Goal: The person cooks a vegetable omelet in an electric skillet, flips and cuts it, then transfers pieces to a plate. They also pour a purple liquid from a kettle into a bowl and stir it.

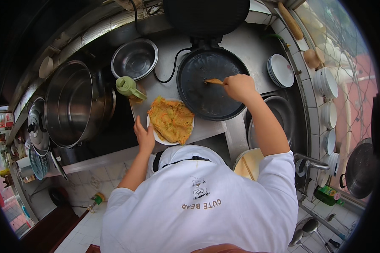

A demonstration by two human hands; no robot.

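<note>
My right hand point(239, 87) grips a brown spatula point(214, 81), wooden by its look. Its tip rests on or just above the dark plate of an electric griddle point(209, 98), where small dark crumbs lie. The griddle's black lid point(205, 15) stands raised at the back. To the left of the griddle, vegetable pancakes point(171, 120), golden with green and orange shreds, cover most of a white plate point(158, 138). Alongside that plate's left rim is my left hand point(144, 136), fingers apart; whether it touches the rim is hard to tell.
A green-lidded oil dispenser point(128, 87) and a steel bowl point(135, 59) stand left of the griddle. Further left is a large steel pot point(70, 104). Stacked white plates point(281, 70) sit at right, near a sink basin point(272, 117). A black power cord point(164, 81) crosses the counter.
</note>
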